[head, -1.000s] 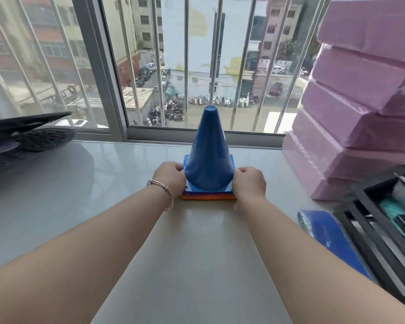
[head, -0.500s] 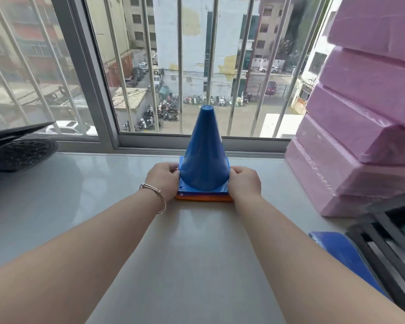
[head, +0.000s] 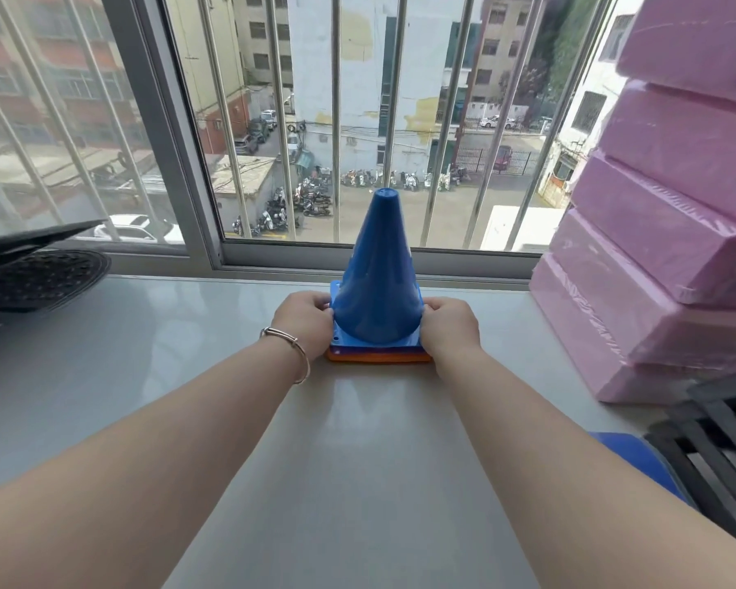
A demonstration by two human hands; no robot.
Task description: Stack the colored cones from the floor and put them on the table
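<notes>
Cones, stacked on the desk, are gripped at the base by both hands; a careless release could topple them.

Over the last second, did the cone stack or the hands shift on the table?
The cone stack slid a little farther toward the window, pushed by the left hand and right hand, which kept their grip on its base. The stack stayed upright on the table; the pink blocks did not move.
</notes>
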